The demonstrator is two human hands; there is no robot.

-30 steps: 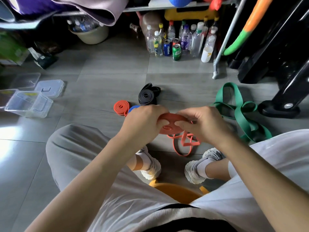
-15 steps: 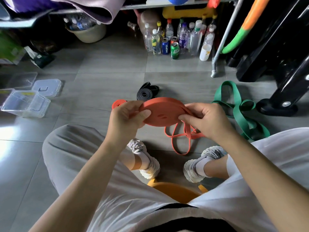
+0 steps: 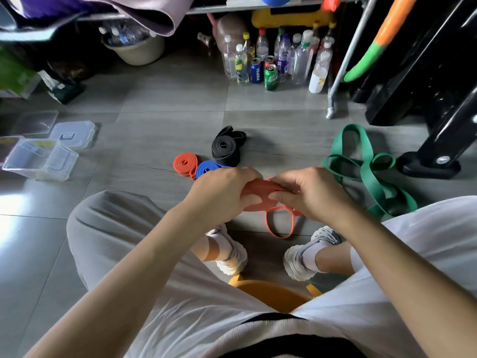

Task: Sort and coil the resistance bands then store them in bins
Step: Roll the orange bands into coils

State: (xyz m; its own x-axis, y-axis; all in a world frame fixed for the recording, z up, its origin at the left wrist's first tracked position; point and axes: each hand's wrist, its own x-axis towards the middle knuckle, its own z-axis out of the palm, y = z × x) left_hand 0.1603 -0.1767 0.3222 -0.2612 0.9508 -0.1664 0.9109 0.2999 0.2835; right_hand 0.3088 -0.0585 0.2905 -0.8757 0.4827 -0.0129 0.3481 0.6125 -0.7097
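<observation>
A seated person's left hand and right hand both grip a half-coiled orange band, fingers curled round it, its loose end (a thin loop) trailing down toward the shoes. Just beyond, on the floor, lie a red roll, blue roll and black roll. A green band sprawls uncoiled at right, and a clear bin stands far left.

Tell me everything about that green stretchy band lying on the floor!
The green band is a wide, flat strip that looks like matte rubber. It is uncoiled, lying loose on the grey tiled floor in tangled loops, one tall loop pointing away from the person. It sits at the person's right, near the black stand foot. No hand holds it.
</observation>
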